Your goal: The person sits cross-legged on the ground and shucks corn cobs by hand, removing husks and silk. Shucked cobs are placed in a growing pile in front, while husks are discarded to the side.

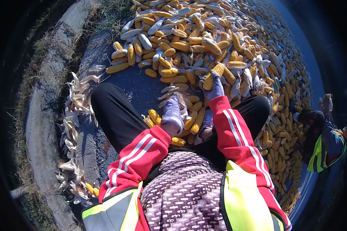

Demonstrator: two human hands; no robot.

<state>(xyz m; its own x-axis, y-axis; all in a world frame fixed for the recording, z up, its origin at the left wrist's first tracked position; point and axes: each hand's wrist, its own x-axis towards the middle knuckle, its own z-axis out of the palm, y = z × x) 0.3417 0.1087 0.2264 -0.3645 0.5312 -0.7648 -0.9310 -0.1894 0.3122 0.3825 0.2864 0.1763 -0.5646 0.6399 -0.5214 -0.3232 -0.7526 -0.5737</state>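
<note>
My right hand [214, 86], in a light grey-purple knit glove, grips a bare yellow ear of corn [213, 76] at the near edge of the heap. Lower and to the left, my left hand [173, 111] wears a similar glove and is closed around dry corn husks [182, 105], which stick out past it; its fingertips are mostly hidden. Several husked ears [198, 119] lie between my legs, close to both hands. Another yellow ear [154, 116] lies just left of my left wrist.
A large heap of corn ears [190, 37], some still in pale husks, spreads ahead and right. Discarded husks [72, 124] line the left side beside a concrete kerb [46, 115] with dry grass. At far right is another person in a reflective vest [324, 150].
</note>
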